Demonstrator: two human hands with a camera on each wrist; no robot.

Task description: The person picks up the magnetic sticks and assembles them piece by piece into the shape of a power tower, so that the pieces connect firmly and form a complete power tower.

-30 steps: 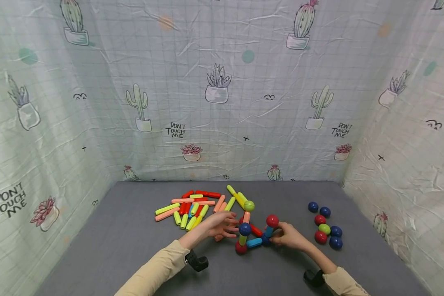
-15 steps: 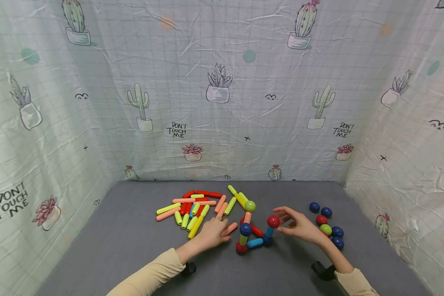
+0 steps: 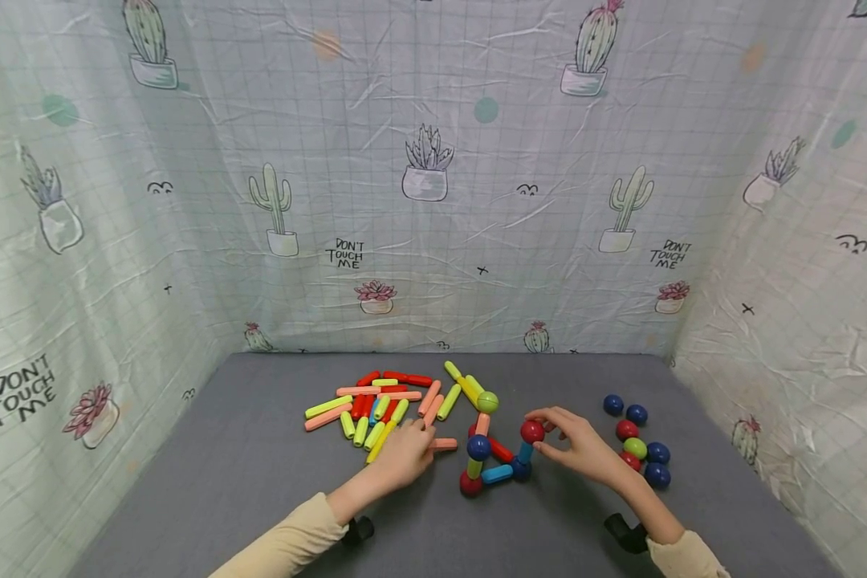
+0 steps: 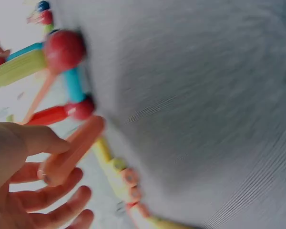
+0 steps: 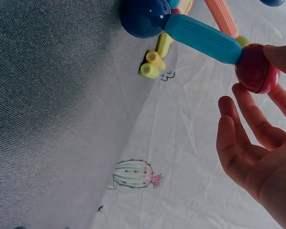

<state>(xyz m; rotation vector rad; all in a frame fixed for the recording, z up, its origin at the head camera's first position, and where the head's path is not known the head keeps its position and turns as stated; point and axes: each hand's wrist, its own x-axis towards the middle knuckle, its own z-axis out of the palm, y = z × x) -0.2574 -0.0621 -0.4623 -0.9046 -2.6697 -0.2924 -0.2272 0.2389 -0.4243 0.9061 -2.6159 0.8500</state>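
My left hand (image 3: 403, 457) holds a salmon-orange magnetic rod (image 4: 74, 150) between thumb and fingers, just left of a ball-and-rod structure. With thumb and fingertips, my right hand (image 3: 581, 449) grips the red ball (image 5: 257, 68) at the structure's right. That ball sits atop an upright blue rod (image 5: 203, 38), which rises from a dark blue ball (image 5: 144, 16). A lying blue rod (image 3: 497, 474) links this base to a red ball (image 3: 470, 483). Above that stand a yellow-green rod (image 3: 474, 467) and a blue ball (image 3: 478, 447). Behind, a green ball (image 3: 487, 402) tops an orange rod (image 3: 482, 424).
Loose red, orange, yellow and green rods (image 3: 364, 405) lie piled at the left on the grey table (image 3: 209, 482). Several loose blue, red and green balls (image 3: 636, 448) are grouped at the right. A patterned curtain (image 3: 426, 265) encloses the back and sides.
My left hand moved from beside the structure to the orange rod and took hold of it, and the rod turned. My right hand left the structure's lower blue ball and took the red ball above.
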